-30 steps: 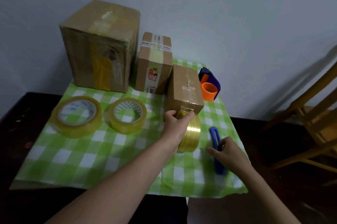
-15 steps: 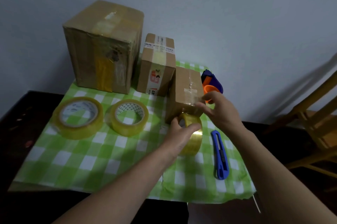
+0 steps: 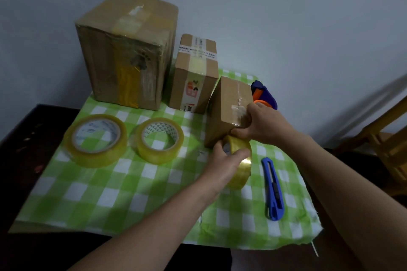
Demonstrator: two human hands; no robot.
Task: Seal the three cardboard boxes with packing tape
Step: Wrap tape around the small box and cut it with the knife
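Three cardboard boxes stand on a green checked cloth point(image 3: 110, 193): a large box point(image 3: 123, 54) at the back left, a medium box point(image 3: 195, 74) beside it, and a small box point(image 3: 229, 107) tilted up on one edge. My left hand point(image 3: 222, 167) is shut on a yellow tape roll point(image 3: 241, 167) held upright right in front of the small box. My right hand point(image 3: 262, 125) grips the small box's near right corner, fingers pressing where the tape meets the box edge.
Two more tape rolls point(image 3: 95, 139) point(image 3: 159, 139) lie flat at the left. A blue utility knife point(image 3: 273, 189) lies to the right of my hands. A blue and orange tape dispenser point(image 3: 263, 94) sits behind the small box. A wooden chair point(image 3: 387, 138) stands at the right.
My right hand left the blue knife, rose to the small box and now grips its near corner. The box has tipped up. My left hand keeps the roll by the box.
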